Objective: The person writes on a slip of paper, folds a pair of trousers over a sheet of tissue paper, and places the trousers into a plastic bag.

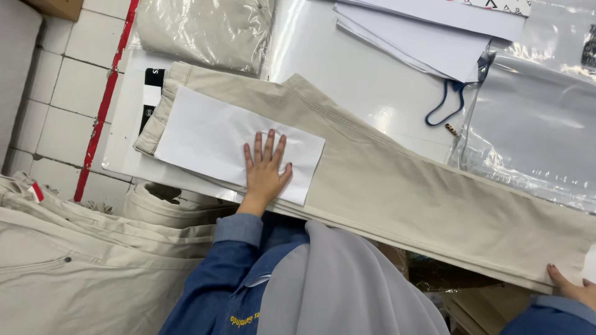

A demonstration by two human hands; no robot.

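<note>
While left fingers [268,146] splay flat on paper [211,139], right hand [574,286] is cropped, grip unclear.

The right hand [572,286] was cut off by the right and bottom edges, so only a thumb and part of the palm were seen at the hem of the beige trousers [397,186]. The trouser leg end was lost past the right edge. The waistband was partly covered by the white paper sheet [211,139], pressed flat under the left hand [266,169]. The near trouser edge was hidden behind a grey head covering [347,285] (low in the view). Another pair of beige trousers [74,260] was cropped at the left and bottom edges. The small dark label [151,93] was mostly covered.
</note>
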